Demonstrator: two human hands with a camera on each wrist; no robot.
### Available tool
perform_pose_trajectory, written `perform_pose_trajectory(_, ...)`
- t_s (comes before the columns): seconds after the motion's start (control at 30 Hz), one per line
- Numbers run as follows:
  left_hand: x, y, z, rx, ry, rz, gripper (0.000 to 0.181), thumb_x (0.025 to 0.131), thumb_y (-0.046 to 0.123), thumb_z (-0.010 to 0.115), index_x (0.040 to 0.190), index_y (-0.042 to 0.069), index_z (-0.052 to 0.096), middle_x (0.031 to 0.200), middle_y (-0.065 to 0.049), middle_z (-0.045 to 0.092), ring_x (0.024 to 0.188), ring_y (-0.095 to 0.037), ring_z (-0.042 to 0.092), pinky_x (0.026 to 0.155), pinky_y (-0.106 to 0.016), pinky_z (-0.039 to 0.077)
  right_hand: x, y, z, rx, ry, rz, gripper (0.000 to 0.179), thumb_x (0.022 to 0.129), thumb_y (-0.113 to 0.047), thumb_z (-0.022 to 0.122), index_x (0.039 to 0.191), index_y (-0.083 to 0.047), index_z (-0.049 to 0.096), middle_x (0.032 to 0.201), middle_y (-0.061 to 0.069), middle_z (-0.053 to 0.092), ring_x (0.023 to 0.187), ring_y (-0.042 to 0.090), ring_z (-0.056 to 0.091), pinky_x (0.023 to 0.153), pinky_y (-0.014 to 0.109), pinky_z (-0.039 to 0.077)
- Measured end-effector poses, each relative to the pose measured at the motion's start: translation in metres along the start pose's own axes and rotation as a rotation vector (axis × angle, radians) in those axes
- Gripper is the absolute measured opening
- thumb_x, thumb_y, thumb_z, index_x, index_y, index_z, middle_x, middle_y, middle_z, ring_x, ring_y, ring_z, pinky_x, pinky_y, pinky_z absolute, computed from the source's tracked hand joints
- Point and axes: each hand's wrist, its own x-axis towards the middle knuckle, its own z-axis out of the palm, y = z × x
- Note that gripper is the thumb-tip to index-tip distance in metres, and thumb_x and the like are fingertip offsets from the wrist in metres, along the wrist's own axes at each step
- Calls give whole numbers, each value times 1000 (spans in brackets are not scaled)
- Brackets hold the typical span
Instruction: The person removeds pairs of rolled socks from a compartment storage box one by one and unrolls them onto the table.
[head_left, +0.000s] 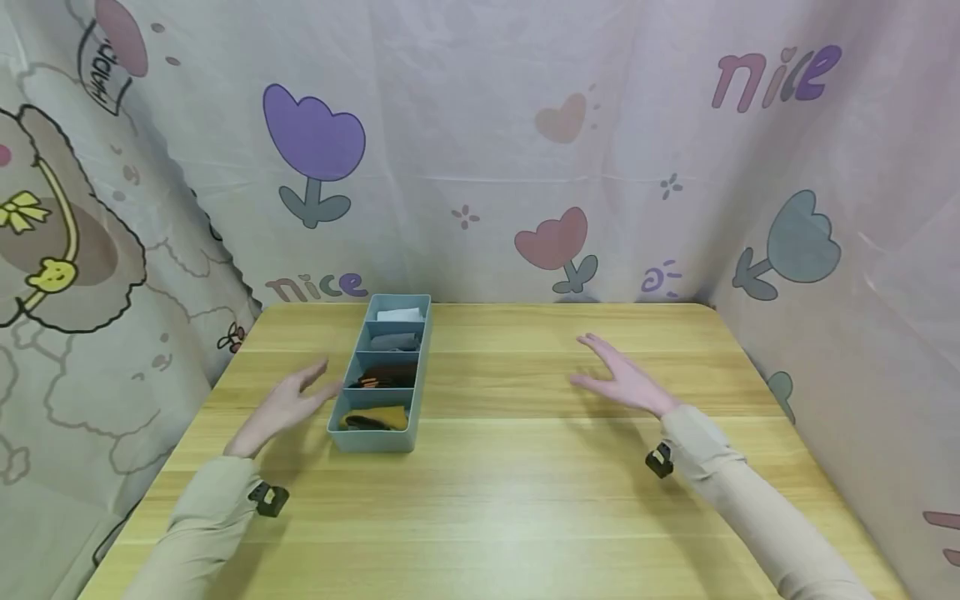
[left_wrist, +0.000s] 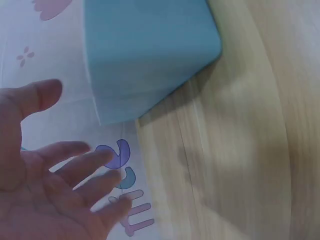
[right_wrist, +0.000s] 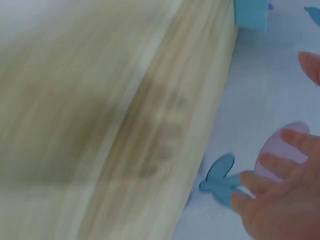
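The box [head_left: 375, 441] stands on the left half of the table [head_left: 495, 500], its long side running away from the person. Four compartments hold, near to far, yellow [head_left: 388, 416], dark [head_left: 396, 375], grey [head_left: 394, 342] and white [head_left: 401, 315] contents. Two hands hover, both empty with fingers loosely extended: the left hand [head_left: 288, 406] just beside the box's left wall, the right hand [head_left: 626, 379] well apart, the box between them. Two black devices [head_left: 268, 498] sit at the wrists; a printed curtain [head_left: 450, 125] hangs behind.
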Motion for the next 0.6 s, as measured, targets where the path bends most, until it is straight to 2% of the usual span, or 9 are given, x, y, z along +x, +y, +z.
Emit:
perform_pose_trajectory(0.1, -3, 1, -1, -69, -20, -3, 68, 104, 36, 52, 148, -12, 37, 149, -33, 44, 136, -51, 46, 110, -60, 41, 9, -13, 3, 50, -34, -45, 83, 93, -45, 68, 159, -13, 29, 166, 18, 26, 151, 42, 28, 120, 64, 23)
perform_pose_trajectory(0.2, -4, 3, 0, -115, -37, -32, 62, 102, 35, 56, 143, -10, 48, 144, -29, 53, 131, -45, 55, 105, -56, 47, 19, -25, 8, 100, -67, -110, 79, 92, -37, 71, 156, -10, 34, 162, 17, 35, 148, 41, 35, 120, 61, 27)
perform_pose_trajectory(0.43, -5, 1, 4, -210, -53, -53, 52, 100, 29, 62, 137, -8, 57, 135, -24, 61, 126, -38, 61, 106, -54, 47, 43, -58, 26, 304, -215, -243, 75, 90, -21, 74, 152, 2, 38, 155, 21, 45, 145, 38, 42, 123, 50, 28)
perform_pose_trajectory(0.5, -7, -1, 6, -243, -57, -64, 50, 100, 28, 63, 137, -6, 58, 134, -22, 63, 123, -29, 65, 106, -50, 49, 49, -69, 33, 333, -256, -269, 75, 89, -19, 75, 151, 4, 38, 154, 21, 46, 143, 37, 44, 123, 48, 30)
perform_pose_trajectory(0.6, -11, -4, 9, -302, -57, -73, 48, 99, 26, 64, 137, -4, 59, 133, -20, 64, 112, -6, 66, 99, -33, 54, 59, -83, 43, 372, -319, -312, 74, 89, -16, 74, 150, 5, 38, 153, 21, 47, 142, 36, 46, 122, 46, 32)
